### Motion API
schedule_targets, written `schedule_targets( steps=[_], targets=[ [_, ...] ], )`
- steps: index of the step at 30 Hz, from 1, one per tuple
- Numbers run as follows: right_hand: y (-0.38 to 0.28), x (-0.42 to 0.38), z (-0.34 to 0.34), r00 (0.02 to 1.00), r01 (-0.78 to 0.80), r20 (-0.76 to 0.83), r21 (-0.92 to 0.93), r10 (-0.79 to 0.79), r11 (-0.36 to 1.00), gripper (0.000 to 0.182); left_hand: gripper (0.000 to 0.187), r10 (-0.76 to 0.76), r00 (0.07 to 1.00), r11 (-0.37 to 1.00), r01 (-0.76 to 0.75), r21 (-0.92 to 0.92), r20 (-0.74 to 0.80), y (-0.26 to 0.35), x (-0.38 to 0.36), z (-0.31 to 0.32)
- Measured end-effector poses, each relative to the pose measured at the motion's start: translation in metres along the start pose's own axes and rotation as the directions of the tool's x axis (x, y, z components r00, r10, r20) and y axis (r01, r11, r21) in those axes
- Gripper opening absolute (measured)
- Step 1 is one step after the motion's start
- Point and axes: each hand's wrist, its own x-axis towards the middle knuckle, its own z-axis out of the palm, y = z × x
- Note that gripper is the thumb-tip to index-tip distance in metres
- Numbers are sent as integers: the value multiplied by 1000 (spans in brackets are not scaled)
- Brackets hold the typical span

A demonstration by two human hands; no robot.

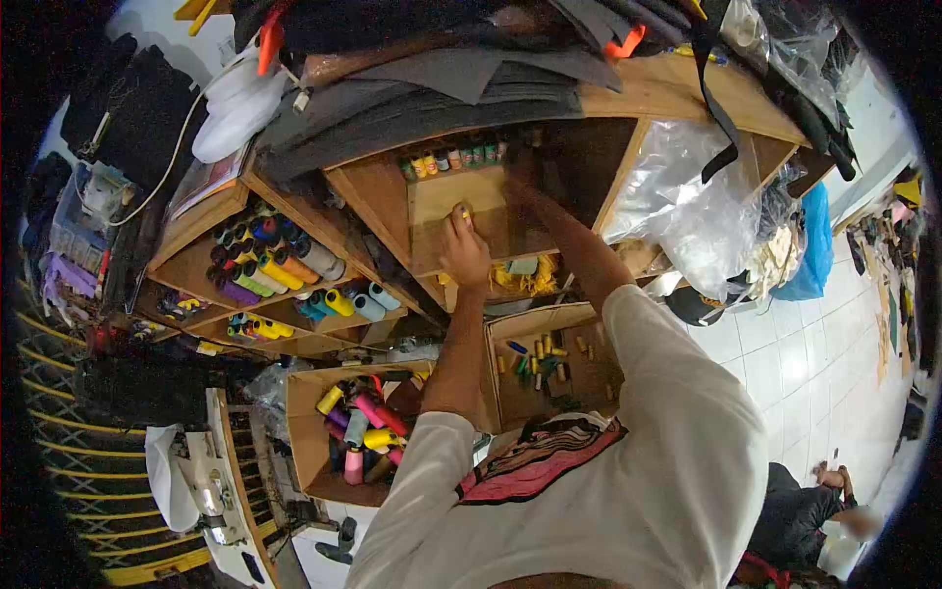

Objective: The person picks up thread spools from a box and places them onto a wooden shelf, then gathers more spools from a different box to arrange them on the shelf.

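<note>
My left hand (463,247) is raised in front of the open wooden shelf compartment, its fingers closed around a small yellow thread spool (467,215). My right hand (520,177) reaches into the shadowed part of the same compartment, close to the right end of a row of small thread spools (454,160). Its fingers are too dark to make out. The row stands along the back of a pale board (456,196), with yellow, orange, grey and green spools in it. Below my arms, a cardboard box (589,393) contains several small loose spools (538,359).
Large thread cones (280,265) fill the shelves on the left. A second cardboard box (319,461) holds more cones. Dark fabric (432,103) lies on the shelf top, and clear plastic bags (687,206) bulge out at right. Another person (795,515) sits at the lower right.
</note>
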Motion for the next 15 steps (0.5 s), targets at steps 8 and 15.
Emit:
schedule_targets(
  steps=[8, 15],
  targets=[
    [-1, 8, 4, 998, 17, -51, -114, -23, 993, 46, 52, -304, 799, 924, 380, -44, 519, 4, -3, -6],
    [6, 13, 1, 994, 25, -105, 89, -15, 996, 51, 29, -157, 966, 985, 169, -42, 205, -3, -15, 13]
  ],
)
